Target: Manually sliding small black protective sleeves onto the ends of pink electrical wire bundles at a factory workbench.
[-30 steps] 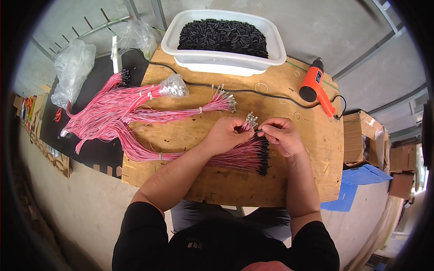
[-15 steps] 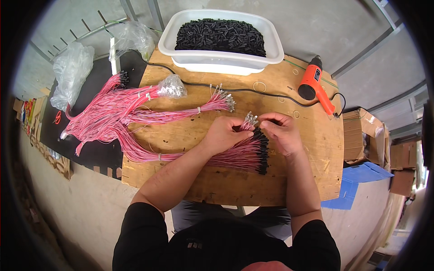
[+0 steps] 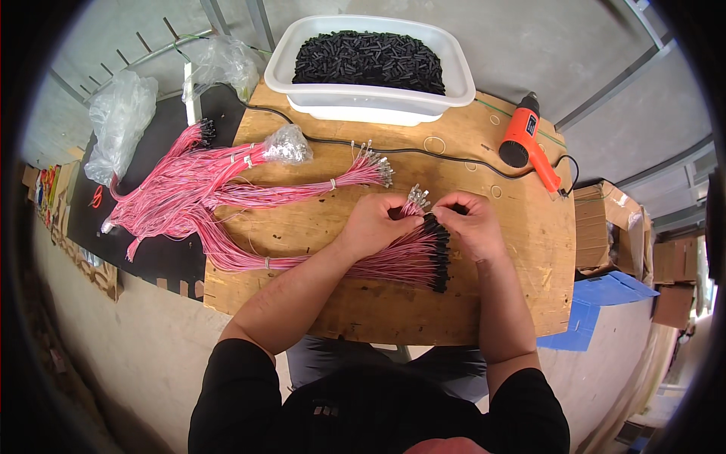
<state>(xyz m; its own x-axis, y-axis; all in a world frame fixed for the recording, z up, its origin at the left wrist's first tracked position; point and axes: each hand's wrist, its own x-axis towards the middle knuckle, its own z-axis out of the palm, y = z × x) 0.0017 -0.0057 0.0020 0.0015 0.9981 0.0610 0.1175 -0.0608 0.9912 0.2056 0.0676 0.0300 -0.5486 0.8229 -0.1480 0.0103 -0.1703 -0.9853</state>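
Observation:
A bundle of pink wires (image 3: 389,261) lies across the front of the table, many of its right ends capped with short black sleeves (image 3: 440,261). My left hand (image 3: 374,225) is closed round the upper part of this bundle, where bare silvery terminals (image 3: 417,197) stick up past the fingers. Thumb and fingers of my right hand (image 3: 473,227) are pinched together at the wire ends, right beside my left thumb. What sits between them is too small and covered to make out; black sleeves show just below.
A white tub (image 3: 363,102) of loose black sleeves (image 3: 368,63) stands at the back. An orange heat gun (image 3: 522,140) lies at the right, its black cable (image 3: 416,153) crossing the table. More pink wire bundles (image 3: 174,178) spread left, one tipped with clear plastic (image 3: 289,145). Rubber bands (image 3: 435,144) lie about.
My right hand has shifted slightly left and its fingers have closed in by my left thumb at the wire ends. The left hand has barely moved.

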